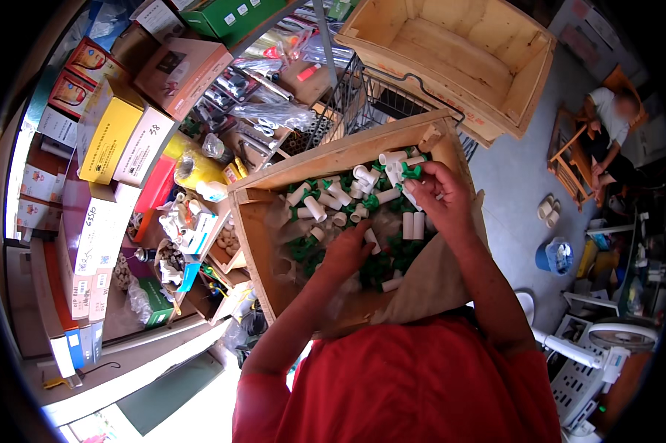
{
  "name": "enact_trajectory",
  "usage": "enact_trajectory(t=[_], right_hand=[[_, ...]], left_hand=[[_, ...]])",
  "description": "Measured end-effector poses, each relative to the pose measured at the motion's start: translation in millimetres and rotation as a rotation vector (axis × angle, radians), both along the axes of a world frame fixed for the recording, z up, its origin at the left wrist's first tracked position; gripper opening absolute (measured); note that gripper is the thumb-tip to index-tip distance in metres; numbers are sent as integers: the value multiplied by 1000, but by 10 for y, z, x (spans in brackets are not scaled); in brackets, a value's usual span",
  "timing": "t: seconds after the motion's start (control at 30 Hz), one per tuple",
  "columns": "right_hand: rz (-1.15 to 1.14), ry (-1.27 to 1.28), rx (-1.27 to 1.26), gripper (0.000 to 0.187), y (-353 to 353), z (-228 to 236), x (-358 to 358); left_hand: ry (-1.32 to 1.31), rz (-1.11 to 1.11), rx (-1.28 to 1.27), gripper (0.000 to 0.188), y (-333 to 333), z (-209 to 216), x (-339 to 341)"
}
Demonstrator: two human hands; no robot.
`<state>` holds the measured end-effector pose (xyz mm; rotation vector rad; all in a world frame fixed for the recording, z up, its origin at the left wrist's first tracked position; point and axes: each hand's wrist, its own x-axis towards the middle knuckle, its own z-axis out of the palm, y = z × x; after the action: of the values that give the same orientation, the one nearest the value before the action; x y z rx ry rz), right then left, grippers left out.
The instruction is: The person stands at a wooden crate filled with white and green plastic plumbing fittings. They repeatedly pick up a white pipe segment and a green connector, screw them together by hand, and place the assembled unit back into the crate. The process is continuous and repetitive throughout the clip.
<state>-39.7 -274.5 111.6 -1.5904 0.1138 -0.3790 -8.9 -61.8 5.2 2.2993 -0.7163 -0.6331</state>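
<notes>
A wooden crate [255,255] in front of me holds a heap of white plastic pipe valves [340,193] with green handles. Over the crate's far right part, my right hand [443,198] pinches a white valve with a green handle [411,172] between thumb and fingers. My left hand [344,255] is lower in the heap, its fingers curled against a white pipe end [373,241]; the rest of that piece is hidden. Clear plastic film lies among the valves. A beige cloth or sack [429,284] drapes over the crate's near right side.
A second wooden crate [451,55] stands beyond, beside a black wire basket [392,96]. Shelves with cardboard boxes [108,140] and packed goods fill the left. At right, a seated person [609,125], a blue bucket [554,257] and slippers [548,210] are on the floor.
</notes>
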Motion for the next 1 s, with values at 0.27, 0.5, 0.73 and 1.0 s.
enact_trajectory(t=[0.27,0.5,0.73,1.0], right_hand=[[3,-15,28,20,-5,5,-1],[-2,5,7,20,-27,-37,-11],[-22,-20,17,20,-15,-31,5],[-29,-30,16,21,-4,-46,15]], left_hand=[[86,59,-121,40,29,11,15],[137,147,-250,32,40,-87,2],[187,210,-310,28,34,-14,69],[199,459,-637,35,23,33,312]])
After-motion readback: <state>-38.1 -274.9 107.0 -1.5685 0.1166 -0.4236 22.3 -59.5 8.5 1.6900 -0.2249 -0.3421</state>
